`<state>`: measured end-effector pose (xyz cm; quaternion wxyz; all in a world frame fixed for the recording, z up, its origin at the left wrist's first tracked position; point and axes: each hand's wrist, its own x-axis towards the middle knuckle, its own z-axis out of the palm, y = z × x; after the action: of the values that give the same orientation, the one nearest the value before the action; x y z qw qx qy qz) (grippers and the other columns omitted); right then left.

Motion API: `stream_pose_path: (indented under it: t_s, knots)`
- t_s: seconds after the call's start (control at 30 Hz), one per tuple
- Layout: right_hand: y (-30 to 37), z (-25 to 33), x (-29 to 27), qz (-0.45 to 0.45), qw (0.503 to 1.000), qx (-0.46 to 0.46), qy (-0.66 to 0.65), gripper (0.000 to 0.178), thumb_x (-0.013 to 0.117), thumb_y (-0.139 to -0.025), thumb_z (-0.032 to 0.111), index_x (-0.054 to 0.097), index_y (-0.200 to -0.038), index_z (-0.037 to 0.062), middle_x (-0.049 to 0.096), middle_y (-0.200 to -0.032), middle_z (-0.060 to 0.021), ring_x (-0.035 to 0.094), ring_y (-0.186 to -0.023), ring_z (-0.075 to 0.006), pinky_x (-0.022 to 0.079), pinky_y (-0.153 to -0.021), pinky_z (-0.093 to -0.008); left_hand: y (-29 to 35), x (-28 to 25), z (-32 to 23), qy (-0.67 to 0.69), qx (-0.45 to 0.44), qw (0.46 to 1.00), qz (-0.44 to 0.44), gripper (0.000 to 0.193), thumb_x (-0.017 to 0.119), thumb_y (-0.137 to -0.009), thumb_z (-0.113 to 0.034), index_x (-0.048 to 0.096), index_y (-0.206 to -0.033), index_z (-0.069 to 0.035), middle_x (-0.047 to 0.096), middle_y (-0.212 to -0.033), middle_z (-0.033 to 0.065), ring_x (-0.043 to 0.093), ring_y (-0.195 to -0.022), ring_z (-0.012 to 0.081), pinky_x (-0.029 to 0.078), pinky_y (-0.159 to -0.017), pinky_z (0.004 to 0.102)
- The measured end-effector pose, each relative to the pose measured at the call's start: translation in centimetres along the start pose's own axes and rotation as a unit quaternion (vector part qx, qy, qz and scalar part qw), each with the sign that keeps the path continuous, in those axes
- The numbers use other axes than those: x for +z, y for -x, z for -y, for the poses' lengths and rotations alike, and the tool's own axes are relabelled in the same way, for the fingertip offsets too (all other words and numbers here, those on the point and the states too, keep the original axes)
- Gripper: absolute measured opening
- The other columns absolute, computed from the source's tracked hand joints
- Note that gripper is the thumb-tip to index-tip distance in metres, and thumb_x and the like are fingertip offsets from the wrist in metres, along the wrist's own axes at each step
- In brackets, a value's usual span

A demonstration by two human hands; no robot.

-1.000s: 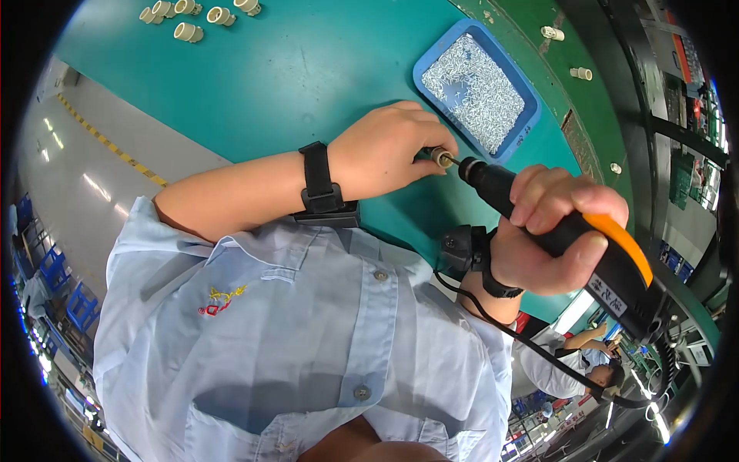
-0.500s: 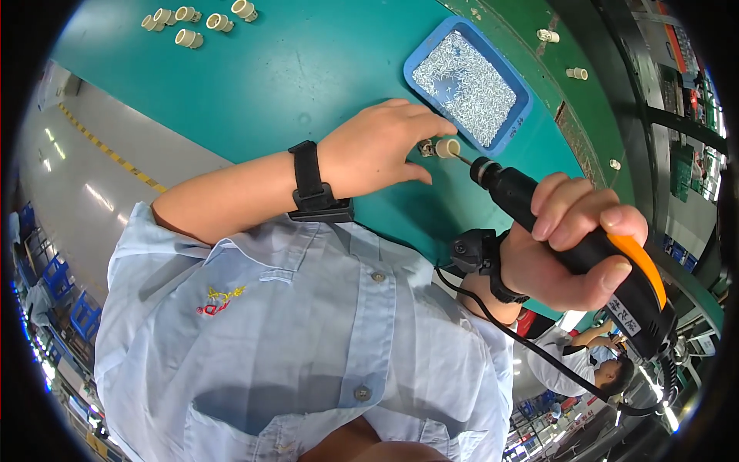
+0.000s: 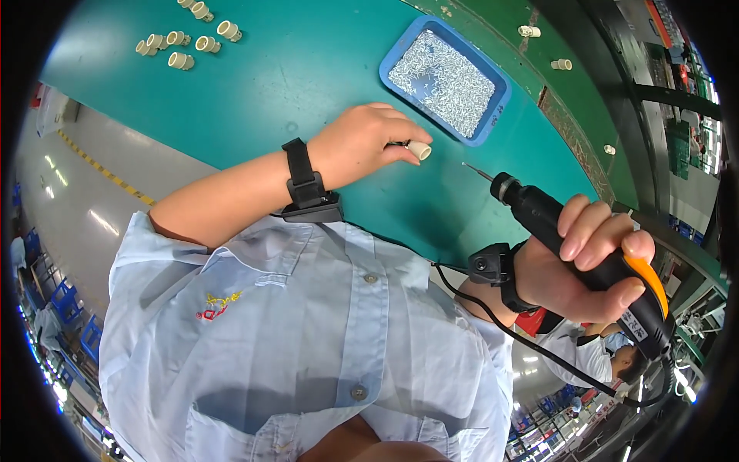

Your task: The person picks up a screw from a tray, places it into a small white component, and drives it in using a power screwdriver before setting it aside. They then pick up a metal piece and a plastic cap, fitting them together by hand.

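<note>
Between the thumb and fingers of my left hand [image 3: 362, 146] is a cream cylindrical socket [image 3: 419, 150], its open rim turned to the right. My right hand [image 3: 589, 258] is wrapped round a black and orange electric screwdriver [image 3: 539, 212], whose thin bit points left toward the socket with a gap between them. Just beyond my left hand stands a blue tray [image 3: 392, 81] with many small silvery screws [image 3: 454, 88] in it, thinned out at one spot.
Several more cream sockets [image 3: 181, 60] lie at the far left of the green table [image 3: 292, 69]. A few pale ones [image 3: 561, 65] rest on the green strip beyond the tray. A black cable runs from the screwdriver past my right forearm. A person [image 3: 573, 350] is in the right background.
My left hand has closed on the socket and drawn it a little left. The screwdriver has pulled back to the right, its bit now away from the socket.
</note>
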<state>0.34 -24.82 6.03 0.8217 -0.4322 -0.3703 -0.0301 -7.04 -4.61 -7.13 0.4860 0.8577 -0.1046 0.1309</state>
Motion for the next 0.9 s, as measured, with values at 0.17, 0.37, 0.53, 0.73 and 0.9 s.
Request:
stream_pose_path:
  t_s: [0.17, 0.37, 0.53, 0.73, 0.9]
  knots:
    - [1.0, -0.2, -0.9, -0.017, 0.998, 0.012, 0.064, 0.035, 0.05, -0.092, 0.038, 0.053, -0.1, 0.0042, 0.044, -0.061, -0.0004, 0.042, -0.05, -0.0113, 0.032, -0.05, -0.0257, -1.8, -1.4, -0.9, -0.066, 0.082, 0.994, -0.029, 0.026, 0.071, -0.073, -0.01, 0.068, -0.099, -0.008, 0.068, -0.086, 0.0046, 0.062, -0.082, 0.0231, 0.05, -0.073, 0.032]
    - [1.7, -0.7, -1.7, -0.05, 0.988, 0.044, 0.139, 0.031, 0.051, -0.091, 0.034, 0.052, -0.099, 0.004, 0.043, -0.06, -0.0012, 0.042, -0.049, -0.0118, 0.033, -0.05, -0.0267, -9.5, -3.2, -1.6, -0.452, 0.221, 0.858, 0.105, 0.015, 0.065, -0.069, -0.008, 0.067, -0.083, -0.008, 0.066, -0.081, 0.005, 0.061, -0.079, 0.022, 0.052, -0.069, 0.0306]
    - [1.9, -0.6, -1.8, -0.028, 0.985, 0.079, 0.151, 0.033, 0.056, -0.088, 0.036, 0.051, -0.099, 0.0049, 0.045, -0.06, -0.0011, 0.043, -0.049, -0.0125, 0.034, -0.049, -0.0269, -12.5, -5.2, -2.0, -0.498, 0.236, 0.832, 0.068, 0.008, 0.065, -0.069, -0.007, 0.066, -0.077, -0.006, 0.065, -0.08, 0.0059, 0.062, -0.079, 0.0232, 0.054, -0.067, 0.0329]
    - [1.6, -0.2, -2.8, 0.034, 0.996, 0.082, 0.027, 0.043, 0.063, -0.083, 0.044, 0.051, -0.1, 0.0062, 0.048, -0.061, -0.0001, 0.045, -0.05, -0.0113, 0.033, -0.049, -0.0251, -9.6, -5.2, 1.0, -0.157, 0.083, 0.979, 0.096, 0.024, 0.07, -0.074, -0.003, 0.068, -0.098, -0.004, 0.068, -0.094, 0.0074, 0.064, -0.087, 0.0191, 0.054, -0.073, 0.0287]
    - [0.5, -0.9, -3.3, 0.036, 0.996, 0.067, -0.038, 0.051, 0.066, -0.08, 0.05, 0.052, -0.101, 0.0066, 0.049, -0.062, 0.0008, 0.047, -0.051, -0.0097, 0.033, -0.049, -0.0236, -6.9, -5.8, 0.6, 0.147, -0.11, 0.982, 0.037, 0.026, 0.072, -0.078, -0.002, 0.068, -0.103, -0.004, 0.069, -0.097, 0.0059, 0.065, -0.087, 0.012, 0.054, -0.075, 0.0258]
